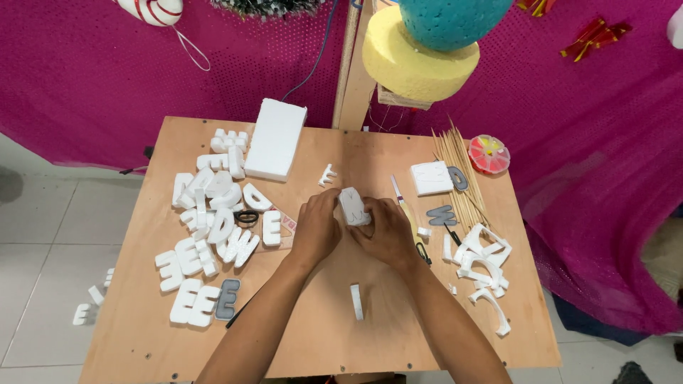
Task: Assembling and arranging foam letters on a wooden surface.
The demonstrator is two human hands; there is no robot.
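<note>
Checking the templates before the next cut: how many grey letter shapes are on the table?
3. One grey letter lies bottom left beside the white foam letters, one right of the hands, one against the white foam block. More may hide under the pile.

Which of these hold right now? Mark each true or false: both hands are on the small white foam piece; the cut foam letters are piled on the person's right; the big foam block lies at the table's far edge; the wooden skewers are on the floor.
1. Both the left hand and the right hand hold the small white foam piece. True.
2. The cut foam letters are piled on the person's right. False: they lie on the left; foam offcuts lie on the right.
3. The big foam block lies at the far edge of the table. True.
4. The wooden skewers are on the floor. False: they lie on the table.
</note>
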